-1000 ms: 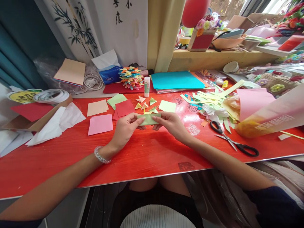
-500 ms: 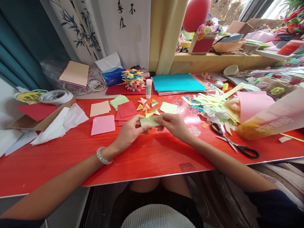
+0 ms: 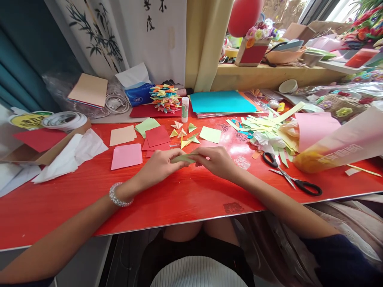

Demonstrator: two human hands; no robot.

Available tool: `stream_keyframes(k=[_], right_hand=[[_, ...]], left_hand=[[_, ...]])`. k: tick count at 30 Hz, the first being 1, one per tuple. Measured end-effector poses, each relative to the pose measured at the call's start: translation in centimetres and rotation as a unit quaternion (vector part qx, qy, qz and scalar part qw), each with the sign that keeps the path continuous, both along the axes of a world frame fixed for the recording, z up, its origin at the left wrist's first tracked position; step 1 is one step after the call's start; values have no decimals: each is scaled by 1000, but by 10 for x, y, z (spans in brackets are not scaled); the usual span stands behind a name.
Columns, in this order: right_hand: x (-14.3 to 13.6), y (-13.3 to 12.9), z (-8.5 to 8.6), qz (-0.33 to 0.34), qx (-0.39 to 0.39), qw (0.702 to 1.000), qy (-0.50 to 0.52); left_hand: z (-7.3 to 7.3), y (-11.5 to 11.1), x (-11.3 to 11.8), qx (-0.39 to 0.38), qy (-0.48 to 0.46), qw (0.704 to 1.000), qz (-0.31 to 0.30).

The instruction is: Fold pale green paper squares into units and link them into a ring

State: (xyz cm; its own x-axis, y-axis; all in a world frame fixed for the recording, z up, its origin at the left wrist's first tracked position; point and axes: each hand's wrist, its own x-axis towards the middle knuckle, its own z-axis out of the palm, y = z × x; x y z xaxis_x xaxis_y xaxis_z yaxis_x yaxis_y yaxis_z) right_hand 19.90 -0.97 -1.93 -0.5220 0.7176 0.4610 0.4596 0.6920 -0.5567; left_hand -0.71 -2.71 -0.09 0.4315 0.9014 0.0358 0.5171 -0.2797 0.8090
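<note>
A small folded piece of light green paper [image 3: 183,158] is held just above the red table between both hands. My left hand [image 3: 163,161] pinches its left end, fingers closed over it. My right hand [image 3: 217,159] grips the right end between thumb and fingers, hiding part of it. Beyond the hands lie several small folded paper pieces [image 3: 182,132] in pink, green and yellow. A pale green square sheet [image 3: 210,134] sits to their right. Red squares [image 3: 156,136], pink squares [image 3: 127,155], peach squares [image 3: 122,135] and green squares [image 3: 147,127] lie in stacks to the left.
Black-handled scissors [image 3: 295,175] lie open at the right, beside paper strips [image 3: 263,127] and a plastic bag [image 3: 338,145]. Behind stand a glue stick [image 3: 184,110], a colourful folded-paper ball [image 3: 166,99] and blue sheets [image 3: 223,102]. A cardboard box [image 3: 42,155] occupies the left.
The green paper has tilted from showing a flat face to appearing as a narrow strip. My hands have closed in around it, covering more of it. The camera view has shifted slightly.
</note>
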Motion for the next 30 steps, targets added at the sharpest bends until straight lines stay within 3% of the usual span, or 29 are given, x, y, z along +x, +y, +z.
stream_keyframes(k=[3,6,10,13,15,21,25,30], right_hand=[[-1,-2,-5,5,40,999,-26],[-2,-3,-8,0,15,1000,-20],[-8,-4,-4,-9,-119,987,111],[-14,-4,0,15,-254,931,262],[-16,-4,0,38,-304,905,295],[-12,-2,2,34,-329,904,271],[-8,0,8,51,-341,912,220],[-9,-1,11,55,-355,909,212]], left_hand=[[-1,-1,1,-17,4,1000,-5],[-3,-2,3,-40,-17,999,0],[-2,-5,8,-47,-82,995,33],[-4,-7,14,-62,-180,978,84],[-7,-7,17,-80,-234,963,104],[-5,-1,14,-99,-185,974,81],[0,-2,11,-51,-193,975,96],[-5,-4,14,-21,-210,970,117]])
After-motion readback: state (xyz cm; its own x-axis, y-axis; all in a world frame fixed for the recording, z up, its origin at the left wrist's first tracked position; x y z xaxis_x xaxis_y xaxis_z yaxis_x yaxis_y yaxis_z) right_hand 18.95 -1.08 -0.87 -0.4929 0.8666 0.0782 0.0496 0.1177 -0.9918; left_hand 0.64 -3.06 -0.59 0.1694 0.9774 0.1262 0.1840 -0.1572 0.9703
